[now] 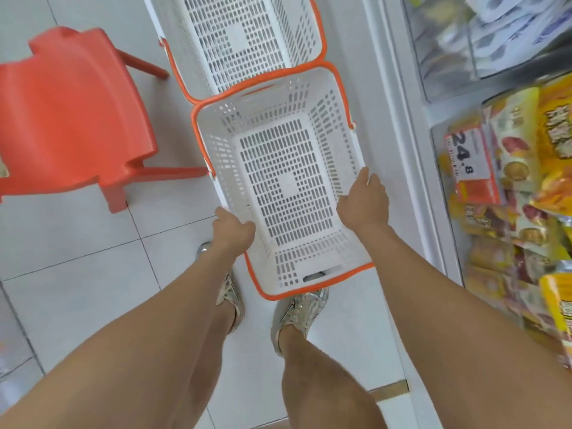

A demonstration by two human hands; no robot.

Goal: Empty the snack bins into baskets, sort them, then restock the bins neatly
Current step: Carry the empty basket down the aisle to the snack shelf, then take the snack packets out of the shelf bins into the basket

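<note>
An empty white perforated basket [280, 181] with an orange rim is held over the floor in front of my feet. My left hand [232, 232] grips its left rim, fingers curled over the edge. My right hand [365, 199] grips the right rim, fingers over the side. A second empty white basket [247, 35] with the same orange rim sits on the floor just beyond, touching the first. Snack bins [510, 187] on the right shelf hold many yellow and orange snack packets; a clear bin [483, 35] above holds white packets.
A red plastic chair [71, 119] stands on the white tiled floor to the left of the baskets. An orange price tag [470, 162] reading 24.8 hangs on the snack bin front. The white shelf frame [411, 168] runs along the right.
</note>
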